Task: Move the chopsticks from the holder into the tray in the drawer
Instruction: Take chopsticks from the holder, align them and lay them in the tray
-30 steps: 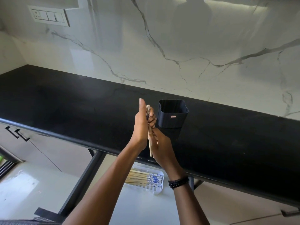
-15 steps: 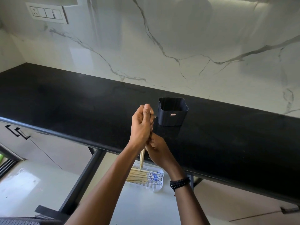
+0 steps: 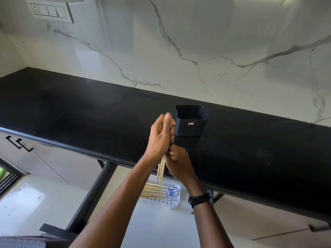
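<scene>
Two hands meet at the middle of the head view, over the front edge of the black surface. The left hand stands upright with its thumb pointing up, and its fingers are curled round the upper part of the held chopsticks. The right hand sits just below and right of it, with its fingers folded in against the same sticks. A black beaded bracelet circles that wrist. The sticks hang nearly upright, and their pale lower ends point down, below the edge of the surface. How many are held cannot be told, since the hands hide most of their length.

The black square holder stands upright on the surface, just right of the left hand's thumb. No sticks show above its rim.

Lower in the frame lies the open drawer, pale inside. In it sits the white tray. A bundle of chopsticks lies flat in the tray, side by side, with the blue-patterned ends to the right.

Behind the surface rises a white marble wall with grey veins. A switch plate sits at the upper left of the frame.
</scene>
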